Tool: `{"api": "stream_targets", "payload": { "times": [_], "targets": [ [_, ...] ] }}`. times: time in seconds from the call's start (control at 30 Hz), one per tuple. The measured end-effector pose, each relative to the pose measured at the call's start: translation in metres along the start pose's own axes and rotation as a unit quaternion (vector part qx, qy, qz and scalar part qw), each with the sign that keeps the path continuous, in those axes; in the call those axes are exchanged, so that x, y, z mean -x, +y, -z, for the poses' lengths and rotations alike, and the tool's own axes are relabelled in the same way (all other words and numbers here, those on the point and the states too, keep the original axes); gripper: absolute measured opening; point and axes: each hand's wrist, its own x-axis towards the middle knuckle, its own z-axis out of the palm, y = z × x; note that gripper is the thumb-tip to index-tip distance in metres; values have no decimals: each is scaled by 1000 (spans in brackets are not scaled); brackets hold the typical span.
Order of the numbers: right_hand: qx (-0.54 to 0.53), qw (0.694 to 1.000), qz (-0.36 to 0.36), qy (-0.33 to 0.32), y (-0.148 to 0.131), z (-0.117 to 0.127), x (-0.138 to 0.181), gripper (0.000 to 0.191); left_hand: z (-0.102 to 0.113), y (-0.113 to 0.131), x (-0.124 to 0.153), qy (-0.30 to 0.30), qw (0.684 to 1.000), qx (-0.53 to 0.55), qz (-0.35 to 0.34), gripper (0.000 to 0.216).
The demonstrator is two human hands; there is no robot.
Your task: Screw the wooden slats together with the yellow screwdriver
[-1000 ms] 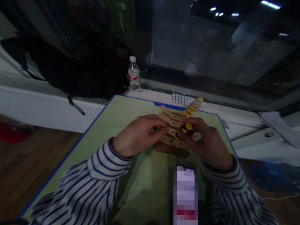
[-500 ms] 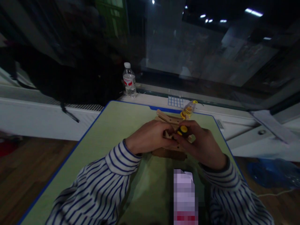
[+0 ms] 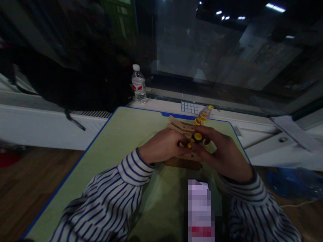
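Leftmost, a red object (image 3: 10, 158) lies on the wooden floor (image 3: 32, 178), cut by the edge of view, and farther off a black bag (image 3: 75, 80) slumps on the ledge below the dark window (image 3: 176, 53), one strap hanging down. Next comes the pale green table (image 3: 113, 137) with its blue edge; just beyond its far left corner a clear bottle (image 3: 138, 84) with a white cap and a red-and-white label stands upright. Over the middle of the table reaches the left hand (image 3: 164, 144), out of a striped sleeve (image 3: 101, 198), its fingers bent down at the curved wooden assembly (image 3: 180, 126); whether they pinch a part of it cannot be told, as the fingertips are hidden. That assembly rests on the far part of the table, under and between both hands, its slats showing beyond and nearer than the fingers. Behind it, on the sill, lies a blue-gridded sheet (image 3: 189, 107). A yellow-and-black handle (image 3: 197, 136) is pinched between the thumb and fingers of the right hand (image 3: 223, 151), over the slats. Near the far table edge leans a clear container (image 3: 204, 115) with a yellow tip. At far right, blue plastic (image 3: 287, 183) lies on the floor, with white paper (image 3: 292, 132) above it.
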Motion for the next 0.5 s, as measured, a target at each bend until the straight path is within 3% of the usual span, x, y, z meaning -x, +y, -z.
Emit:
{"api": "stream_targets", "payload": {
  "times": [0.27, 0.5],
  "targets": [
    [-24, 999, 31, 0, -3, -1, -2, 29, 3, 3, 2, -2, 1000, 0, -8, 16],
    [-10, 1000, 0, 2, -4, -1, -1, 24, 3, 7, 2, 8, 1000, -25, -13, 22]
  ]
}}
